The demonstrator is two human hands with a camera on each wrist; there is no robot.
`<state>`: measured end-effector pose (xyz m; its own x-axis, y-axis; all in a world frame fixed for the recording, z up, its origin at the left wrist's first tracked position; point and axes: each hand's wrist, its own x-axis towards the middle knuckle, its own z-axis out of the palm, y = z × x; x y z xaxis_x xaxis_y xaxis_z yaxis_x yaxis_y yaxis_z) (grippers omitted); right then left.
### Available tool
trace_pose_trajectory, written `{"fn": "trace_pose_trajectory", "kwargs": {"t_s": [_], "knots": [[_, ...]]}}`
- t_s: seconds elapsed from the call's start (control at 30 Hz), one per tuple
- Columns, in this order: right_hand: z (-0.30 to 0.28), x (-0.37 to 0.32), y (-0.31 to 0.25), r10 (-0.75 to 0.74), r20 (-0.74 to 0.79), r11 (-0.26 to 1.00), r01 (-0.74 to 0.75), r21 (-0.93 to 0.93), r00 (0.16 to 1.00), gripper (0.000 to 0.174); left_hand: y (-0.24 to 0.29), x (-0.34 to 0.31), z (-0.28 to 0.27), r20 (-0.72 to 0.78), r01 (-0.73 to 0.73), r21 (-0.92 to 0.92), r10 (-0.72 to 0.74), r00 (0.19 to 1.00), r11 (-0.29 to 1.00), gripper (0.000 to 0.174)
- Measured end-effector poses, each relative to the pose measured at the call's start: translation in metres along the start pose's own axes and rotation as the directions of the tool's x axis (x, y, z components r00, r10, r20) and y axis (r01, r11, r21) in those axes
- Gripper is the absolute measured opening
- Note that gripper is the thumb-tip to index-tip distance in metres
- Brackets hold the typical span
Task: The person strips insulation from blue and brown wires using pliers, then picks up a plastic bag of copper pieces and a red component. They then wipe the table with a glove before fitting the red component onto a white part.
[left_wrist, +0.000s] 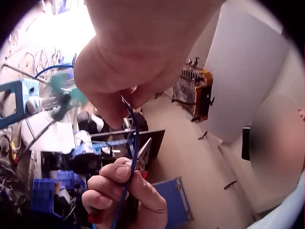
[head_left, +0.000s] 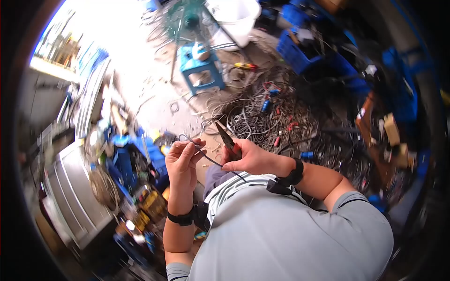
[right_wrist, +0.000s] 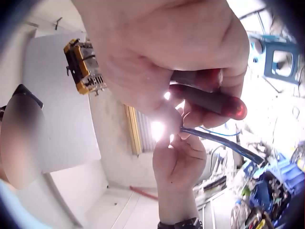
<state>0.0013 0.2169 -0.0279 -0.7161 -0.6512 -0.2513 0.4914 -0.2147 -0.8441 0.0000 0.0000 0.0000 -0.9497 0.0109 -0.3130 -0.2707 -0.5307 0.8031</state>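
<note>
My left hand (head_left: pixel 180 161) pinches a thin dark cable (head_left: pixel 209 159) between thumb and fingers. In the left wrist view the cable (left_wrist: pixel 136 138) looks blue and runs down from those fingertips. Its lower stretch passes under the thumb of my right hand (head_left: pixel 253 157). That same right hand grips needle-nose pliers (head_left: pixel 225 136) with red and dark handles; their jaws point up and away from me. The right wrist view shows the handles (right_wrist: pixel 209 101) inside my curled fingers, with the cable's tail (right_wrist: pixel 226 141) hanging out beside them.
A large heap of scrap wires (head_left: pixel 262 117) covers the floor ahead. Beyond it stand a blue stool (head_left: pixel 201 70) and a white tub (head_left: pixel 241 23). Blue crates (head_left: pixel 293 51) sit at the upper right, and a clutter of tools and blue bins (head_left: pixel 124 164) lies at the left.
</note>
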Motion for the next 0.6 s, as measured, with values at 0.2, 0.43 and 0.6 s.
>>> {"fn": "trace_pose_trajectory", "kwargs": {"t_s": [0.2,0.43,0.6], "knots": [[-0.069,-0.043,-0.041,-0.24,-0.556,0.97,0.169,-0.177,0.796,0.021,-0.028,0.129,0.097,0.415,0.296,0.182,-0.346,0.841,0.938,0.006],[-0.072,-0.105,-0.029,-0.239,-0.925,0.97,0.117,-0.214,0.296,0.022,-0.091,0.188,0.202,0.568,0.429,0.574,-0.716,0.406,0.698,0.009],[-0.073,-0.157,-0.021,-0.207,-0.978,0.946,0.25,-0.206,-0.022,0.022,-0.164,0.178,0.284,0.528,0.427,0.743,-0.843,0.1,0.516,0.012]]}}
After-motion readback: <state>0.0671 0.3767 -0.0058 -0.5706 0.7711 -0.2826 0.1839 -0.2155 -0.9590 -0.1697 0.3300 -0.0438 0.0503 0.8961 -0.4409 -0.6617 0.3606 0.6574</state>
